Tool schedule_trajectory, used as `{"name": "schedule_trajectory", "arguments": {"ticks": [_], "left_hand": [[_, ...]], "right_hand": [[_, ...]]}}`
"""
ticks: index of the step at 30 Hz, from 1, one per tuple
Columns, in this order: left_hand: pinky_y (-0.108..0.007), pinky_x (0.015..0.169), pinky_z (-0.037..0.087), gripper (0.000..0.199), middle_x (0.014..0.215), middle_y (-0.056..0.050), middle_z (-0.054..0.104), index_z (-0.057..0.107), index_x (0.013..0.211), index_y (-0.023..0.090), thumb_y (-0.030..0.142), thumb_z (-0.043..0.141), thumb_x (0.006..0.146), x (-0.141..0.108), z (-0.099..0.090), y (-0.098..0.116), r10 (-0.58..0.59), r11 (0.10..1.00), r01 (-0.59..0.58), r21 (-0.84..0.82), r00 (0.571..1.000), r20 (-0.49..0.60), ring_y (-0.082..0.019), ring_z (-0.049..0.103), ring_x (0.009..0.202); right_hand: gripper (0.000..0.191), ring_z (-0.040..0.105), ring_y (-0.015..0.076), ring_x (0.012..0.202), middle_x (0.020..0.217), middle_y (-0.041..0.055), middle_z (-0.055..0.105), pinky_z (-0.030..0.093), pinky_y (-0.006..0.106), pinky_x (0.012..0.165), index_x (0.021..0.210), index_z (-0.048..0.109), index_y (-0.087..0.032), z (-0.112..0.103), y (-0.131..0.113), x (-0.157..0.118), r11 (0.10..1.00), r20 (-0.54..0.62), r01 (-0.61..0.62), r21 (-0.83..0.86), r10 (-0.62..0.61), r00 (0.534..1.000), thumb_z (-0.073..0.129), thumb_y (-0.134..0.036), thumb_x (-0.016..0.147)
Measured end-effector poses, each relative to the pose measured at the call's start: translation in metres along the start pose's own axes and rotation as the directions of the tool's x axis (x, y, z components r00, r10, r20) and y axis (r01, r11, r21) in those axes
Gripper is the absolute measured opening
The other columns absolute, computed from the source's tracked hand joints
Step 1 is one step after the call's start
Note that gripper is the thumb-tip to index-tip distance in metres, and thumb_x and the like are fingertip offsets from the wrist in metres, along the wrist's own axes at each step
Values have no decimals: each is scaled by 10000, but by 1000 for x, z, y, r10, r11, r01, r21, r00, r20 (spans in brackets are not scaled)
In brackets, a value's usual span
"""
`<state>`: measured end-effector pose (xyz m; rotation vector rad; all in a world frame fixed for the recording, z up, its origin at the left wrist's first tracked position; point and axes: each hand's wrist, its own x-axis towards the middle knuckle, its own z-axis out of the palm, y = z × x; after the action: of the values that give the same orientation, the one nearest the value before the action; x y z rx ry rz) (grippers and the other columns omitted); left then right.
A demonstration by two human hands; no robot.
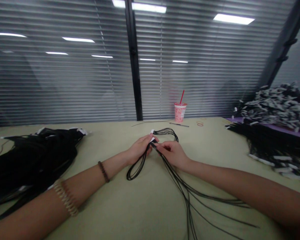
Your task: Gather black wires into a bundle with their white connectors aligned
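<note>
A bundle of thin black cables (173,175) lies across the middle of the table, its loose ends fanning toward me and to the right. My left hand (141,148) is closed round the bundle where it is folded, next to small white tabs (152,139). One cable loop hangs below that hand and another arches behind my right hand. My right hand (173,155) pinches the same cables just right of the tabs. Its fingertips are partly hidden.
A heap of black cables (40,156) lies at the left. More cables with white ends (277,143) are piled at the right. At the back stand a pink cup (180,112) with a red straw, a dark pen-like tool (179,125) and rubber bands (200,123), before window blinds.
</note>
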<state>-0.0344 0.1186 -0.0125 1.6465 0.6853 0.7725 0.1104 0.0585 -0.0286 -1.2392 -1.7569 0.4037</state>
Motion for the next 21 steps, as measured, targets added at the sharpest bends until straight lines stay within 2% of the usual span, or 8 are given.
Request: {"name": "schedule_trajectory", "arguments": {"ticks": [7, 11, 14, 18, 21], "left_hand": [[-172, 355, 185, 434, 393, 75, 361, 529, 889, 172, 544, 328, 792, 1, -2, -4, 2, 1000, -2, 13, 1000, 19, -59, 292, 333], [-170, 352, 187, 425, 391, 74, 362, 530, 885, 174, 538, 332, 793, 1, -2, -4, -7, 1000, 7, 11, 1000, 23, -59, 292, 333], [-168, 350, 198, 416, 408, 69, 384, 536, 867, 170, 532, 347, 790, 1, -1, -3, -8, 1000, 8, 20, 1000, 6, -56, 306, 340], [-169, 336, 200, 415, 416, 69, 405, 539, 869, 168, 533, 362, 784, 1, 0, -1, -39, 999, 39, -1, 999, -16, -52, 297, 325], [-170, 329, 176, 409, 465, 48, 495, 537, 873, 166, 529, 372, 781, 1, 0, -1, -68, 997, 67, -29, 997, -26, -40, 285, 313]], "right_hand": [[284, 378, 69, 457, 548, -7, 557, 267, 185, 449, 764, 677, -145, -3, 1, -2, 988, 19, 109, -109, -108, 994, 448, -308, 809], [299, 368, 64, 448, 508, -14, 517, 253, 187, 444, 662, 646, -138, -6, 4, -1, 976, 19, 139, -170, -138, 990, 449, -308, 809], [327, 379, 61, 434, 490, -19, 505, 259, 185, 434, 609, 590, -135, -8, 10, 3, 981, 95, 152, -122, -141, 985, 442, -345, 811], [266, 464, 67, 453, 528, -4, 550, 317, 173, 430, 641, 559, -127, -17, 11, 16, 996, 270, -2, 86, -21, 963, 499, -354, 765], [103, 422, 47, 407, 484, -34, 511, 288, 154, 388, 685, 572, -121, -35, 1, 27, 957, 384, -210, 199, 121, 915, 583, -223, 679]]}}
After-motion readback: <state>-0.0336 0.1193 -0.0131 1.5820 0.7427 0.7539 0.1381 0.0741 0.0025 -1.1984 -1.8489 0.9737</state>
